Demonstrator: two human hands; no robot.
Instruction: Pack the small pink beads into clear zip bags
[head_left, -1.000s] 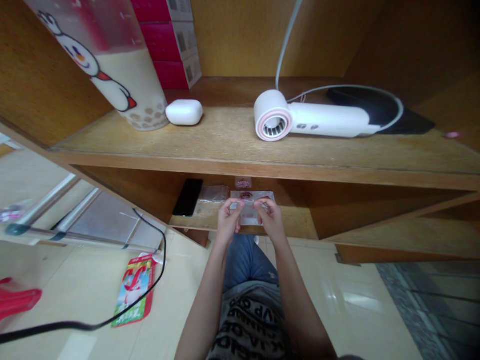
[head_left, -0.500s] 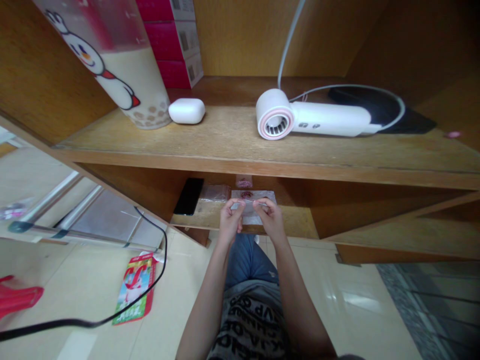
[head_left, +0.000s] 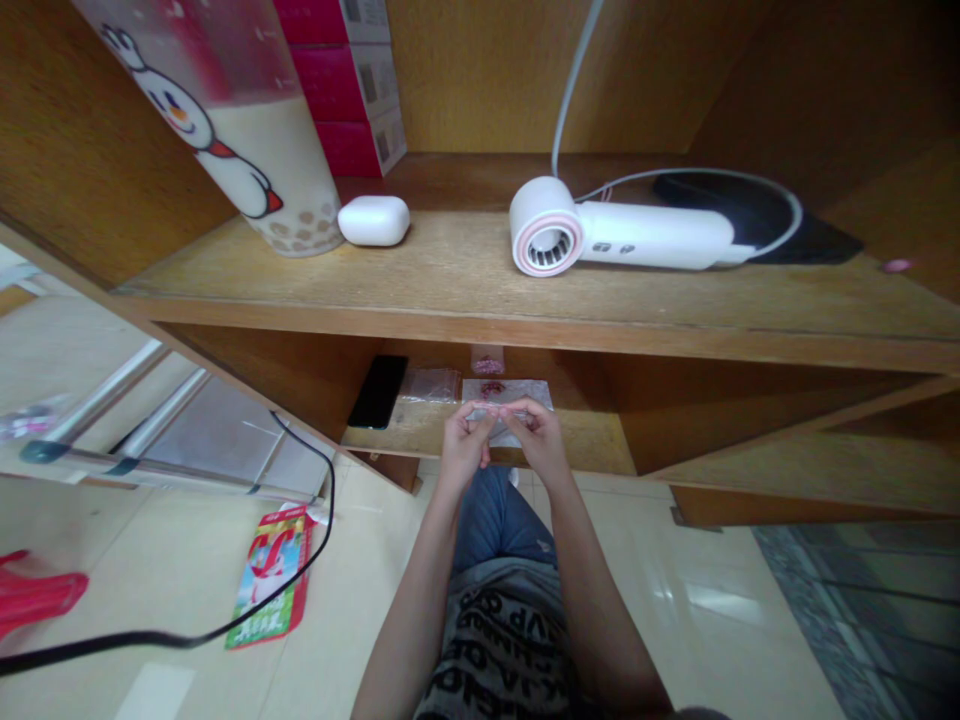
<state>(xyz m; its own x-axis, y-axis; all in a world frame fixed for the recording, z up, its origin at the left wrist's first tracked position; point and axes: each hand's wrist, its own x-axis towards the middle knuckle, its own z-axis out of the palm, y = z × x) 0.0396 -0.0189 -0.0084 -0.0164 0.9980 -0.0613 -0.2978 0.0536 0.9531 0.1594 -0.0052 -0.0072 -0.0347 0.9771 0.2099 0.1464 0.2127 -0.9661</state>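
Observation:
My left hand [head_left: 465, 440] and my right hand [head_left: 536, 435] meet over the front of the lower shelf, fingertips pinched and almost touching. Whatever they pinch is too small to make out. Beneath them lies a white sheet [head_left: 529, 391], partly covered by my fingers, with a small heap of dark pink bits [head_left: 492, 390] on it. Behind the sheet sits a small clear container [head_left: 488, 360] with pink pieces in it. Flat clear plastic bags [head_left: 431, 386] lie left of the sheet, beside a black phone [head_left: 379, 392].
The upper shelf [head_left: 450, 290] juts out above my hands. On it stand a milk tea cup [head_left: 262, 150], a white earbud case [head_left: 373, 220], a white handheld fan [head_left: 645, 235] with a cable, and pink boxes [head_left: 337, 85]. A black cable [head_left: 247, 622] hangs at the left, over a colourful packet [head_left: 270, 570].
My hands have come closer together, so the fingertips that were a little apart now nearly touch. The things on the shelves stay where they were.

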